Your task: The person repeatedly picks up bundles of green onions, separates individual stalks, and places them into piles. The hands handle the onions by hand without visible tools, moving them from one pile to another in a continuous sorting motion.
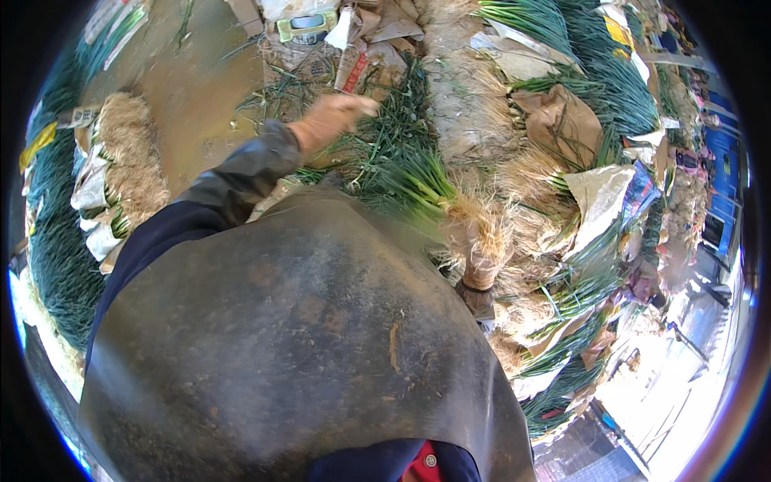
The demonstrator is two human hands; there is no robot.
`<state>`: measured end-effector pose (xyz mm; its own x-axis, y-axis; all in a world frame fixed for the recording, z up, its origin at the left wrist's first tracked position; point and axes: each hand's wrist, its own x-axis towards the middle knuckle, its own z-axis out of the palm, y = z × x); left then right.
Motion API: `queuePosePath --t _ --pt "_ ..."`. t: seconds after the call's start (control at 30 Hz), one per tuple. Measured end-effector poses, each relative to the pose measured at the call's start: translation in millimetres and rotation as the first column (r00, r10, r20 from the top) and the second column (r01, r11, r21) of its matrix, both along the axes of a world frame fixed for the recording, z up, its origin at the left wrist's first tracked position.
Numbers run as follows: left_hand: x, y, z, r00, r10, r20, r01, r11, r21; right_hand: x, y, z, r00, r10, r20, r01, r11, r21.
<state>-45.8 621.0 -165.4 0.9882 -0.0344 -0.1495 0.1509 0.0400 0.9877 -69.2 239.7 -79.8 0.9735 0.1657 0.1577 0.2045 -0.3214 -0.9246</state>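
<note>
My left hand (331, 120) reaches out above loose green leaves (397, 114) on the ground; it is blurred, so its grip cannot be made out. At the right of my dark, soiled apron (301, 325), my right hand (480, 271) is closed round the root end of a bunch of green onions (430, 190). Pale stringy roots cover much of that hand, and the green tops point up and left, over the loose leaves.
Stacked green onions with roots (129, 144) stand at left. More rooted bundles (536, 193) line the right, with brown paper (560, 123) and pale sheets among them. A green-and-white object (307, 27) lies near cardboard and paper scraps at the top. Muddy ground (193, 102) shows at upper left.
</note>
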Motion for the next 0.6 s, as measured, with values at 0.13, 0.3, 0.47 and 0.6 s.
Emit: queuePosePath --t 0.13,0.3,0.47,0.6 --pt "10 -87 4 0.877 -0.429 0.217 0.369 0.89 0.268 -1 15 28 0.995 0.086 -0.055 -0.081 0.993 0.088" --pt "10 -124 26 0.733 -0.672 -0.108 0.673 0.692 0.261 -6 30 49 0.993 0.116 -0.014 -0.117 0.991 -0.061" --pt "5 -134 8 0.677 -0.736 -0.021 0.717 0.652 0.249 -15 36 54 0.989 0.122 -0.079 -0.131 0.984 -0.123" --pt "1 -133 -4 0.663 -0.735 0.146 0.656 0.664 0.359 -19 41 47 0.993 0.055 -0.107 -0.067 0.991 -0.114"
